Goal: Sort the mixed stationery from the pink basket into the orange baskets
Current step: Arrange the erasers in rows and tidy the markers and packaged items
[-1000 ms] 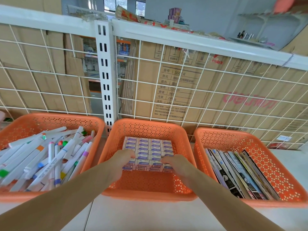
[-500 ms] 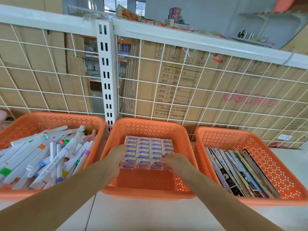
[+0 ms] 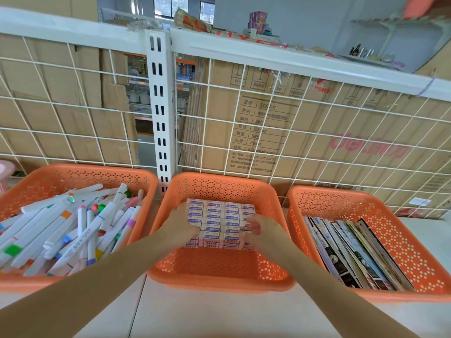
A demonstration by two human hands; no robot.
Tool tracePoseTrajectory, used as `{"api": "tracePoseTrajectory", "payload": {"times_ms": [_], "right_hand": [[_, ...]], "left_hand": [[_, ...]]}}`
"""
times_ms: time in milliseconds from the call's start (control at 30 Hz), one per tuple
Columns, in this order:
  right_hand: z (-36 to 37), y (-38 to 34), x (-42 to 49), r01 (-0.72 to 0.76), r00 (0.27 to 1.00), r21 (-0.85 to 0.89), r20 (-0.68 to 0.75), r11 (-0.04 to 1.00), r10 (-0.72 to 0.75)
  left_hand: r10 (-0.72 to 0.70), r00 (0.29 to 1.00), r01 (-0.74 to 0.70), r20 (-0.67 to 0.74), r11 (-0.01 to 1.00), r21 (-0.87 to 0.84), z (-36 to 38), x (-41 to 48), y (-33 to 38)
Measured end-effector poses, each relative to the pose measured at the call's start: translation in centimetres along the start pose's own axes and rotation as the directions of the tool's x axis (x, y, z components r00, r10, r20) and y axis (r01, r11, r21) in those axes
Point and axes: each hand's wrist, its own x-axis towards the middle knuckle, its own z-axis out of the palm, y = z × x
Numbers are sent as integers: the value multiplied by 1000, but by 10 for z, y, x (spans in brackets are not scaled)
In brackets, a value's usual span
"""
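Tidying of the erasers looks like the step in hand: sorting seems nearly done, and you are squaring the block in its basket.

At the far left only a sliver of the pink basket shows, and what remains in it is out of sight. Next to it, the left basket holds a loose heap of markers.

In the middle basket, your left hand lies against the left side of the eraser block. Its fingers are fairly straight and together, pressing the block rather than gripping it. Your right hand rests on the block's right side. Its fingers look curled on the top erasers, but they are blurred, so I cannot tell whether they pinch one or only push.

The right basket holds booklets stacked on edge.

For the next move, ease both hands inward evenly so the rows close up without tipping. Then lift clear and check the pink basket for leftovers.
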Motion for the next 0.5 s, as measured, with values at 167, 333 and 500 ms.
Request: {"api": "tracePoseTrajectory", "payload": {"times_ms": [167,333,500], "right_hand": [[3,4,10,-24,997,-166,70,986,36],[14,14,18,36,978,-124,206,992,-10],[12,9,14,97,983,-158,169,983,-70]], "left_hand": [[-240,971,240,-18,969,53,-9,14,-7],[-282,959,284,-38,952,116,-8,16,0],[-185,982,184,32,983,28,-10,12,-9]]}}
